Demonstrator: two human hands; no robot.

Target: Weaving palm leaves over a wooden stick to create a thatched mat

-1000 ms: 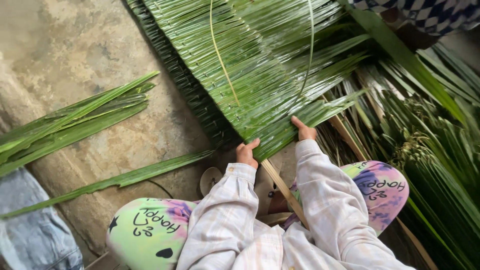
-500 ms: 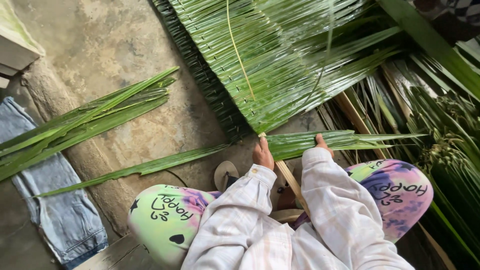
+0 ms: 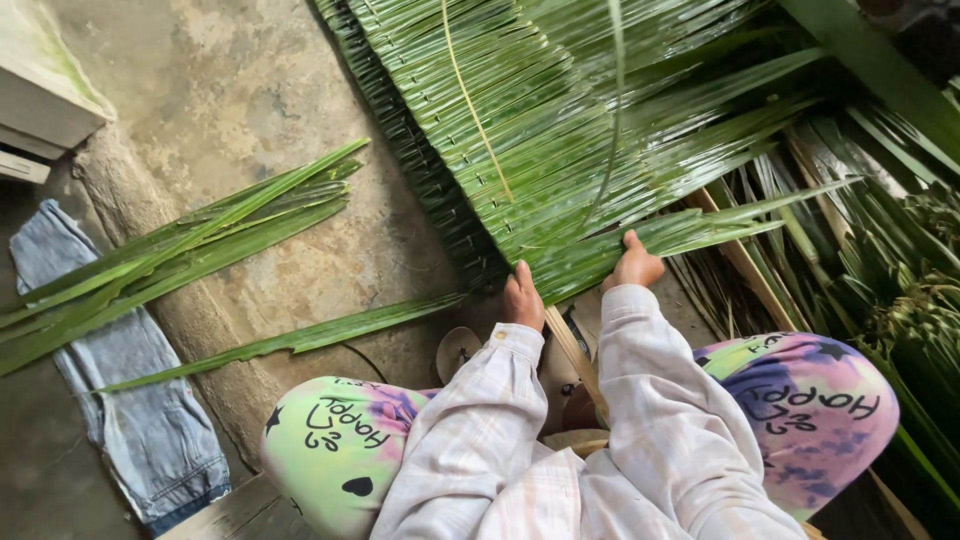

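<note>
Two hands: closed on a green palm leaf strip (image 3: 690, 235) at frame centre.
Left hand (image 3: 523, 299): strip's near end gripped.
Right hand (image 3: 634, 266): strip pinched further right.
Woven leaf panel (image 3: 560, 110): spread above, upper centre.
Loose leaves (image 3: 170, 260): left, on concrete floor (image 3: 250, 90).
Blue jeans (image 3: 140, 420): lower left.

floor: rough grey concrete (image 3: 240, 90) | left: raised concrete curb (image 3: 170, 300) | light: soft daylight

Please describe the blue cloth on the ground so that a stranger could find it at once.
Start at the bare concrete floor on the left. Below the loose green palm leaves lies the faded denim cloth, crumpled flat. It alone is blue fabric among green leaves.
</note>
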